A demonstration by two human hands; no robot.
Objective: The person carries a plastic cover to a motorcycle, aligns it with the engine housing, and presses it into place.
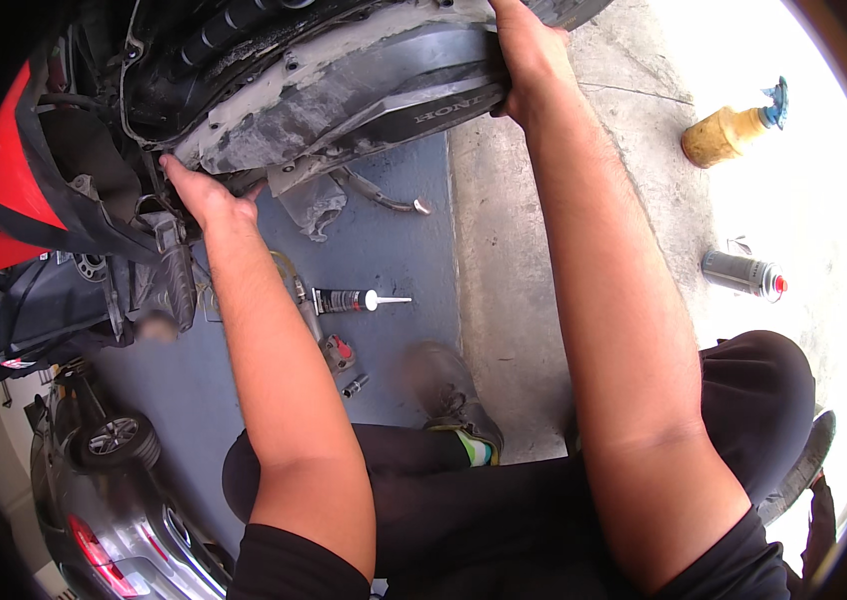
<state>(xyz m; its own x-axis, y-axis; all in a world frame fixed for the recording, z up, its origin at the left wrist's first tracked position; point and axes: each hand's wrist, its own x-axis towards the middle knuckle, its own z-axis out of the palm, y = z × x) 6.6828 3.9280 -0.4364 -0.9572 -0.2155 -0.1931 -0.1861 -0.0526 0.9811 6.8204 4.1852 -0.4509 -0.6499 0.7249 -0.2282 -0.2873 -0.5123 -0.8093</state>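
Observation:
A long, dusty grey-and-black engine side cover (364,100) lies along the side of a scooter (19,170) at the top of the head view. My left hand (212,198) grips its left lower end, thumb up along the edge and the other fingers mostly hidden beneath. At the opposite end, my right hand (536,65) is wrapped around the cover's right edge, with its fingertips out of sight. Pale residue runs along the upper rim of the cover. Below it hang a piece of clear plastic (314,205) and a metal side stand or lever (379,192).
On the grey-blue floor lie a black sealant tube (344,300) with a white nozzle, a red-and-grey tool (339,352) and a small socket (355,385). To the right are a yellowish bottle (724,137) and a spray can (742,275). A silver car (134,520) stands lower left.

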